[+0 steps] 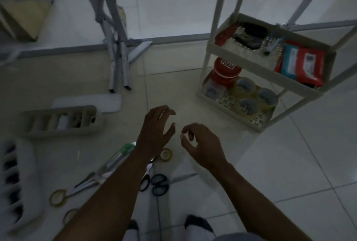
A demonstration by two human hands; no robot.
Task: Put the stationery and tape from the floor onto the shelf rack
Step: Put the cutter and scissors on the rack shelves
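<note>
Head view: both hands, left hand (154, 134) and right hand (201, 144), are open and hold nothing; I think grab the tape roll (165, 154) just below the left fingers (166, 112)

The green packet (123, 152) and one scissors (146, 179) are partly hidden by the left forearm; the white basket (17, 182) is cut off at the left edge.

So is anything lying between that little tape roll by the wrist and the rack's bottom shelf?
Nothing visible: bare tile runs from the tape roll to the shelf rack. The bottom tier is already fairly full of tape rolls, with only a small gap at its front.
</note>
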